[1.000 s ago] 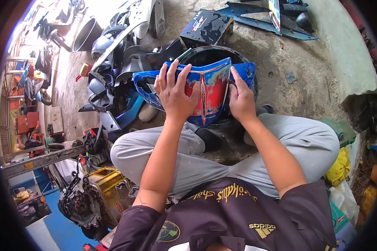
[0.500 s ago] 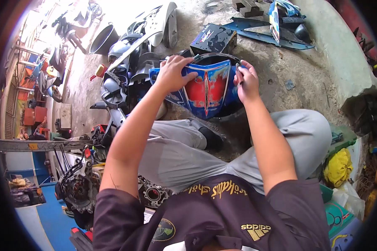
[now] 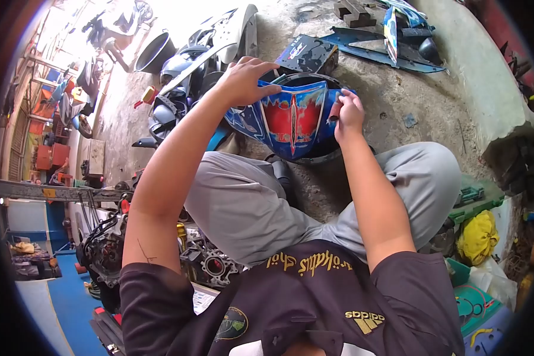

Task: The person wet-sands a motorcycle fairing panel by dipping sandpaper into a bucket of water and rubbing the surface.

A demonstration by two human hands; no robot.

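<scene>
A blue motorcycle fairing panel with a worn red middle is tilted in front of my crossed legs. My left hand grips its upper left edge, thumb on the near side and fingers over the top. At the right side of the panel, my right hand is closed with fingers pinched. A small dark reddish piece shows at those fingertips, too small to name. Around and beneath the panel runs the dark rim of a round tub, mostly hidden by the panel.
Just behind the panel stands a black box. Blue fairing parts lie farther back on the concrete floor. Motorcycle parts and a black bucket crowd the left. Engine parts sit near my left elbow, a yellow bag at right.
My left hand has shifted up along the panel's edge, its fingers higher above it. The panel's tilt has changed slightly. My left knee sits differently. My right hand stays at the right side.
</scene>
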